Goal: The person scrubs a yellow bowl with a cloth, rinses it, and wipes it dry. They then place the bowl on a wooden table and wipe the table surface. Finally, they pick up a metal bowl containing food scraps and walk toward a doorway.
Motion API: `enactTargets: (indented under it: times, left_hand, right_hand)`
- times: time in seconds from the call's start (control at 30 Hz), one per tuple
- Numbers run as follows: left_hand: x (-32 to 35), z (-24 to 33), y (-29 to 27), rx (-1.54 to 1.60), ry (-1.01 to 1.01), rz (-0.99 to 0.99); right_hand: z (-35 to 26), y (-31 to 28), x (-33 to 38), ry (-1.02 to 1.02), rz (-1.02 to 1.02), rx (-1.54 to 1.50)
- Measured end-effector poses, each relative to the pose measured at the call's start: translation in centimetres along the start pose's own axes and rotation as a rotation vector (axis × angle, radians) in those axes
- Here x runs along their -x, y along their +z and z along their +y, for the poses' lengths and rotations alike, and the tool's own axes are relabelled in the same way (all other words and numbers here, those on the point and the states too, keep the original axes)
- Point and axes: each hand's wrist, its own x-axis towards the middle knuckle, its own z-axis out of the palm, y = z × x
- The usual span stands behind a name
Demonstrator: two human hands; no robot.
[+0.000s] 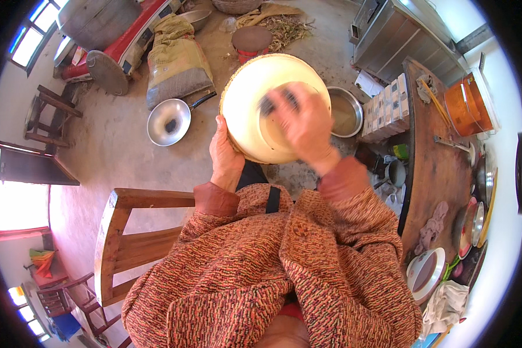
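My left hand (227, 155): thumb on 1 pale basin (246, 93), likely bracing it, other fingers hidden | my right hand (303, 123): blurred, seemingly pinching 1 dark pad (267, 106)

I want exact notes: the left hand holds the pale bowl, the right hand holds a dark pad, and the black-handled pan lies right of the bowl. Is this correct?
Not quite: in the head view, the pan lies left of the pale bowl. The left hand does hold the bowl, and the right hand the dark pad.
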Motion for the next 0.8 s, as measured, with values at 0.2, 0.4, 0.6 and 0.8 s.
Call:
enactTargets:
  times: [0.2, 0.4, 0.6, 0.8]
  left_hand:
    - [-0.2, 0.2, -0.8, -0.051, 0.017, -0.034]
    - [0.5, 0.7, 0.3, -0.206, 0.081, -0.095]
    - [0.8, -0.5, -1.0, -0.282, 0.100, -0.165]
    - [1.9, 0.6, 0.2, -0.284, 0.090, -0.108]
  right_hand:
    - [9.2, 0.9, -0.7, 0.641, -0.100, -0.210]
    - [2.5, -0.9, -3.0, 0.300, -0.097, -0.241]
    - [-4.3, -1.5, -2.9, -0.125, -0.330, -0.048]
    - [5.1, -2.4, -5.5, 0.346, -0.357, -0.200]
